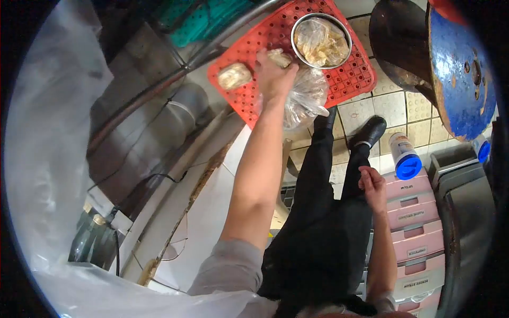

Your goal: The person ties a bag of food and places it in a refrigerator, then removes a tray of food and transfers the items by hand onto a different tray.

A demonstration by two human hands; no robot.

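Note:
My left hand (273, 74) reaches forward over a red perforated tray (350, 79) and its fingers close on a pale wrapped food piece (279, 57). A clear plastic bag (307, 98) hangs just under that hand. Another pale food piece (234, 76) lies on the tray to the left. A metal bowl (321, 40) lined with plastic and holding pale food sits on the tray, right of the hand. My right hand (373, 186) rests by my thigh in black trousers, fingers curled, nothing in it.
A pink drawer unit (416, 233) with labels stands at right, a white container with a blue lid (404, 156) on top. A large blue rusty disc (461, 74) is at upper right. Metal ducting (154, 132) and bottles (90, 238) are at left. Tiled floor lies below.

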